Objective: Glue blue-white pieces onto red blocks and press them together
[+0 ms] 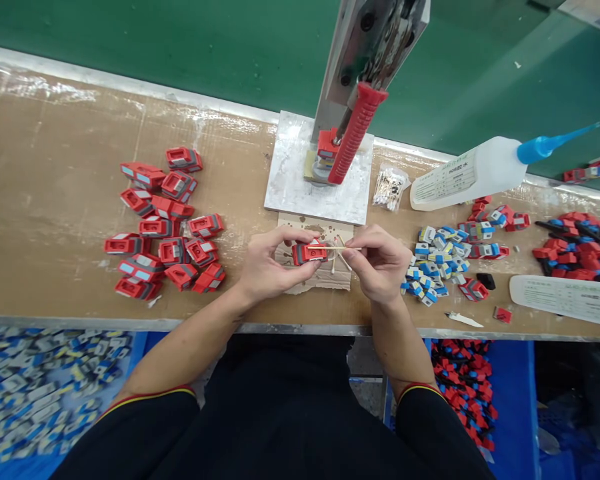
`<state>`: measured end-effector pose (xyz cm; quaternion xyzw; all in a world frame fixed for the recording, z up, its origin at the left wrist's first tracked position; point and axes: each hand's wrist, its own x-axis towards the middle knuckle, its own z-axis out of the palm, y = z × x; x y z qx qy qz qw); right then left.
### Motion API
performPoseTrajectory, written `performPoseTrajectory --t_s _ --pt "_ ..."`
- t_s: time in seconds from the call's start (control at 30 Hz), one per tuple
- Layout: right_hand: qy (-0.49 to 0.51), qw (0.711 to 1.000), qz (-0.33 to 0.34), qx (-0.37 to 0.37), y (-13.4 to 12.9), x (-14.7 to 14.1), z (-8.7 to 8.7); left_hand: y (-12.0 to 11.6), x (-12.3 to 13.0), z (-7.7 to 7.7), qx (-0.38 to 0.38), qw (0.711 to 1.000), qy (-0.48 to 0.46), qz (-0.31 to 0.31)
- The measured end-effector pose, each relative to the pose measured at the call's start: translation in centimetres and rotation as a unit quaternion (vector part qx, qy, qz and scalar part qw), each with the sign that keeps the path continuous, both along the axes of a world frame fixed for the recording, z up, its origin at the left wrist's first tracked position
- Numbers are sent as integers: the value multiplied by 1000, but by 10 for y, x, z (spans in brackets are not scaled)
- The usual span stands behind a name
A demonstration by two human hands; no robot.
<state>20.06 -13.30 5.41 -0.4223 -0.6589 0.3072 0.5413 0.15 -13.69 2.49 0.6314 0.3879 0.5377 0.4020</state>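
Note:
My left hand [275, 261] is closed on a red toy vehicle part [310, 253], held between thumb and fingers over a stained piece of cardboard [330, 280]. In my right hand [380, 260] a thin cotton swab [330, 248] is pinched, its shaft lying across the front of the red part. Whether the swab's tip touches the part is too small to tell. More used swabs [341, 261] lie on the cardboard beneath my right fingers. To my left sits a loose group of similar red and grey vehicle parts [173, 250].
A lever press with a red handle [359, 133] stands on a metal plate [290, 180] ahead. On the right are a bag of swabs [390, 188], a glue bottle [460, 175], small blue-white parts [435, 263], another bottle [565, 297] and a blade [464, 319]. Blue bins [513, 400] flank me below.

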Motion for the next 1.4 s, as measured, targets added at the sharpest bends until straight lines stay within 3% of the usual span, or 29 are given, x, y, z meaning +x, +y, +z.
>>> performPoseTrajectory --t_s 0.77,1.13,1.3,1.4 --pt "-66 994 -24 85 -2 2 8 1 -3 1 33 998 38 40" --pt "-67 995 -30 74 -3 1 9 2 -3 7 65 994 60 62" --pt "-29 996 -28 75 2 22 13 2 -4 3 26 997 36 60" --pt "-94 994 0 50 6 35 17 3 -4 1 -12 998 -26 50"
